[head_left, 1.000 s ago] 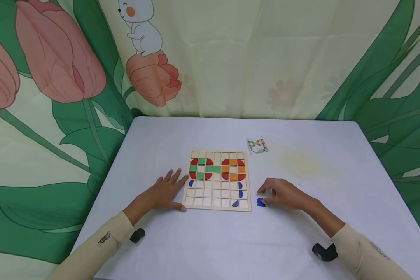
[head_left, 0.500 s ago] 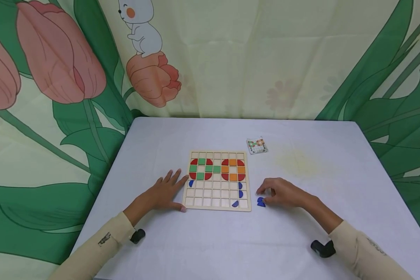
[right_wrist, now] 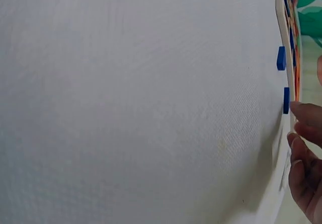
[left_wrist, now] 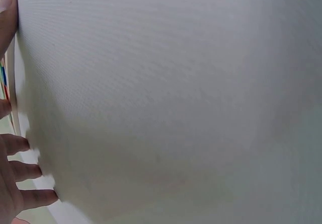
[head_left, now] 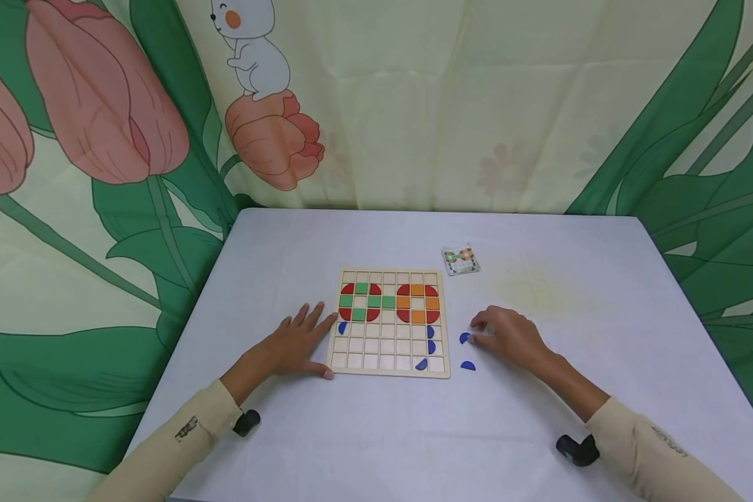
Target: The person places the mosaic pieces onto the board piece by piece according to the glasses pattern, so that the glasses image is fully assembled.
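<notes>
In the head view my left hand (head_left: 298, 343) lies with fingers spread at the left edge of a wooden grid board (head_left: 389, 373), thumb and a fingertip touching its frame. My right hand (head_left: 507, 336) is right of the board, its thumb tip at a blue half-circle piece (head_left: 464, 338) on the table. The right wrist view shows that blue piece (right_wrist: 286, 100) by the thumb (right_wrist: 304, 112), with the other fingertips apart from it. A second blue half-circle (head_left: 468, 365) lies nearer the front. On the board are red quarter-circles, green squares (head_left: 388, 302), orange squares (head_left: 417, 317) and several blue half-circles (head_left: 431, 346).
A small pattern card (head_left: 461, 260) lies behind the board to the right, showing a coloured grid. The white-covered table (head_left: 351, 446) extends around everything. A printed curtain (head_left: 427, 139) hangs behind its far edge.
My right hand has moved away from me, taking one blue half-circle with it. The two loose pieces, which were together, are now apart. My left hand stays put.
</notes>
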A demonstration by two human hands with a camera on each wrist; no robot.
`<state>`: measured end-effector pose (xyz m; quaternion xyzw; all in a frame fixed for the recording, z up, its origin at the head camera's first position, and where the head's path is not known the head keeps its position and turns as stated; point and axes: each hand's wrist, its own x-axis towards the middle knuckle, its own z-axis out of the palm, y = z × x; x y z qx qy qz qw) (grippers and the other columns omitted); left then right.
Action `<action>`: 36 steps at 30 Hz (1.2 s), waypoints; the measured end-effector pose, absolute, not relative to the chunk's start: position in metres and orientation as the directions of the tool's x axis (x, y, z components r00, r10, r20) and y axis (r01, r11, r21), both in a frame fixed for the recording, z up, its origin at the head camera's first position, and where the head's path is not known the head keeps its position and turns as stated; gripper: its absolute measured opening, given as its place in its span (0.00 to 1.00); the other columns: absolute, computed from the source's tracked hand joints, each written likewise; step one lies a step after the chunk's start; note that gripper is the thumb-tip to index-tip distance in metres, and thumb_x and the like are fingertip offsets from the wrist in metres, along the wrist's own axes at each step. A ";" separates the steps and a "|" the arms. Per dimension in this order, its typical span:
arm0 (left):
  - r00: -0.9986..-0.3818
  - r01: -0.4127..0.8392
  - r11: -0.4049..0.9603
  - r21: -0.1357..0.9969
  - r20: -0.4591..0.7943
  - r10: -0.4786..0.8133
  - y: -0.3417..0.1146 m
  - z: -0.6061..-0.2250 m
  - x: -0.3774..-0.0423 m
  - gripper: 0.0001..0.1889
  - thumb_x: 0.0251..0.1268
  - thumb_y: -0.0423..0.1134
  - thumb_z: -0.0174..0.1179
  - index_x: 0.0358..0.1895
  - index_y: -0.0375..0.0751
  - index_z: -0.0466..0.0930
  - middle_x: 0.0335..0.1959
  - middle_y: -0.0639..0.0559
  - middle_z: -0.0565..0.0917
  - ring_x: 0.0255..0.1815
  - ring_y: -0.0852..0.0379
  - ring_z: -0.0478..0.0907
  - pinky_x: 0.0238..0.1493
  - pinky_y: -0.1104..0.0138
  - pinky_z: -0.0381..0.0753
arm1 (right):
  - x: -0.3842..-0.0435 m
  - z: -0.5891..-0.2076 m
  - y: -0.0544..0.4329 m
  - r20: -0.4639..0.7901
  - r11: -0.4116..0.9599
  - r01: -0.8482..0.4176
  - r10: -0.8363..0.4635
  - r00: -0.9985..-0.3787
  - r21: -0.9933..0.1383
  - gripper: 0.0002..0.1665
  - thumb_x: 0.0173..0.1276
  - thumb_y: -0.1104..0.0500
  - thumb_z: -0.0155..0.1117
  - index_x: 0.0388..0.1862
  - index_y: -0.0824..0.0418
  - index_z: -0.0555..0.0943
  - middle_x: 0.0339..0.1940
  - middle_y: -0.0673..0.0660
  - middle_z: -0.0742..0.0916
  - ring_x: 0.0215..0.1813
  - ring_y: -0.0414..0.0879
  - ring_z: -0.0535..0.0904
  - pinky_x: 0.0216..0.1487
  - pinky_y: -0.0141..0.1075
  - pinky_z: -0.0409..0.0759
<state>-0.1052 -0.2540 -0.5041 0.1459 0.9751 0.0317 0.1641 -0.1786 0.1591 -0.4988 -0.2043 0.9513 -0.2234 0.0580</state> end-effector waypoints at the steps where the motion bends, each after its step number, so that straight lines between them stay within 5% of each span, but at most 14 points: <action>1: -0.904 0.275 0.955 0.112 -0.309 0.296 -0.254 -0.504 -0.105 0.61 0.46 0.77 0.64 0.82 0.51 0.50 0.83 0.39 0.48 0.81 0.30 0.45 0.70 0.33 0.60 | -0.177 -0.499 0.159 -0.014 0.819 -0.352 -0.401 -0.916 -0.453 0.11 0.61 0.57 0.76 0.41 0.60 0.89 0.31 0.48 0.88 0.41 0.49 0.83 0.47 0.46 0.84; 13: -0.901 0.283 0.953 0.105 -0.312 0.302 -0.255 -0.503 -0.106 0.61 0.47 0.77 0.63 0.82 0.50 0.49 0.83 0.38 0.47 0.81 0.30 0.45 0.70 0.33 0.60 | -0.165 -0.502 0.146 -0.038 0.854 -0.259 -0.308 -0.951 -0.452 0.16 0.58 0.53 0.78 0.41 0.62 0.90 0.32 0.52 0.89 0.37 0.48 0.83 0.35 0.39 0.79; 26: -0.901 0.276 0.955 0.111 -0.315 0.297 -0.254 -0.502 -0.106 0.61 0.48 0.76 0.63 0.82 0.51 0.49 0.83 0.38 0.47 0.81 0.30 0.44 0.71 0.33 0.59 | -0.167 -0.507 0.145 -0.067 0.773 -0.293 -0.396 -0.916 -0.563 0.15 0.62 0.62 0.74 0.48 0.59 0.88 0.39 0.50 0.87 0.48 0.50 0.83 0.52 0.44 0.83; 36: -0.901 0.270 0.956 0.116 -0.321 0.293 -0.254 -0.504 -0.106 0.61 0.47 0.76 0.64 0.82 0.51 0.49 0.83 0.38 0.46 0.81 0.30 0.43 0.71 0.33 0.58 | -0.167 -0.508 0.137 -0.079 0.735 -0.348 -0.477 -0.876 -0.582 0.11 0.65 0.65 0.70 0.47 0.57 0.87 0.40 0.49 0.88 0.42 0.44 0.80 0.44 0.35 0.83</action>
